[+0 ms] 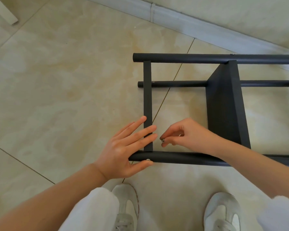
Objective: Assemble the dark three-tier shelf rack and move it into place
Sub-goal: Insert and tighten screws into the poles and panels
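Two hands work at the near-left corner of the dark three-tier shelf rack (223, 100). It lies on its side on the beige tiled floor (73, 80), close to the pale baseboard (173, 19). Left hand (123, 150) is flat and spread: straight fingers across the flat dark crossbar (147, 90), palm over the end of the near round dark pole (182, 159), thumb beside a silver screw head (148, 159) set in that pole. Right hand (187, 134) pinches a small silver fastener (163, 140) between thumb and fingertips, just right of the crossbar, above the pole. One dark shelf panel (227, 114) stands on edge between the poles. White shoes (128, 202) sit near the pole.
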Available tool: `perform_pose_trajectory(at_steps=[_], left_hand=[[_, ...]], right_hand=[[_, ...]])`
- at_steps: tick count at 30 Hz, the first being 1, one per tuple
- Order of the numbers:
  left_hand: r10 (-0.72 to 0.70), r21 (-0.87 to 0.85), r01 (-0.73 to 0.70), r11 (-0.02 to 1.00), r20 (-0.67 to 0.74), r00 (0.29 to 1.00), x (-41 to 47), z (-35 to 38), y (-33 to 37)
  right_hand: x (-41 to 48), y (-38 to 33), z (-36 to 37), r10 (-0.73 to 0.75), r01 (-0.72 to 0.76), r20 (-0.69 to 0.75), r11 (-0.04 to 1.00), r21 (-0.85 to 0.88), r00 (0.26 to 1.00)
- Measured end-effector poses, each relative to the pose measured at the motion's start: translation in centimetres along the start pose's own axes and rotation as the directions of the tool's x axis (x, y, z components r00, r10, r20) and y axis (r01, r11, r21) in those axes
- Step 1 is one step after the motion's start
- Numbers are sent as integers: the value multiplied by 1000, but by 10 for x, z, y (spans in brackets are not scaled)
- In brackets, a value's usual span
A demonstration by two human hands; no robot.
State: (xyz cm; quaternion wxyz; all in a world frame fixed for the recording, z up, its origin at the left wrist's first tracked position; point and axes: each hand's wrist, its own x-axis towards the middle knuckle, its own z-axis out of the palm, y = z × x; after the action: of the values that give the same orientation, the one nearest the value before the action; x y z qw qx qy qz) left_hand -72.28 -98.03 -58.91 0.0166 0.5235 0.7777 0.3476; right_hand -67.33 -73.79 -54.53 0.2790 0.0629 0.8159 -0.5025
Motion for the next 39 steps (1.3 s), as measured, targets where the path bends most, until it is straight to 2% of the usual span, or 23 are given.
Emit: perform_pose_trajectory(at_steps=[4,8,23,30,39], left_hand=[[-6,-47,6,999,-4,1000,1,1,0],[-8,-101,11,995,22,1000,1,2,-2],[-37,-223,56,973,90,995,2,0,-3],[-42,-213,57,975,77,996,1,2,-2],[-31,-191,44,981,72,997,3,1,-1]], right_hand=[[9,-6,8,-27,19,72,994,111,997],[18,-6,14,15,-34,103,982,186,995],[26,-3,19,19,-59,153,964,260,988],[28,-1,15,83,-148,247,956,253,965],[38,-1,13,161,-311,438,903,297,884]])
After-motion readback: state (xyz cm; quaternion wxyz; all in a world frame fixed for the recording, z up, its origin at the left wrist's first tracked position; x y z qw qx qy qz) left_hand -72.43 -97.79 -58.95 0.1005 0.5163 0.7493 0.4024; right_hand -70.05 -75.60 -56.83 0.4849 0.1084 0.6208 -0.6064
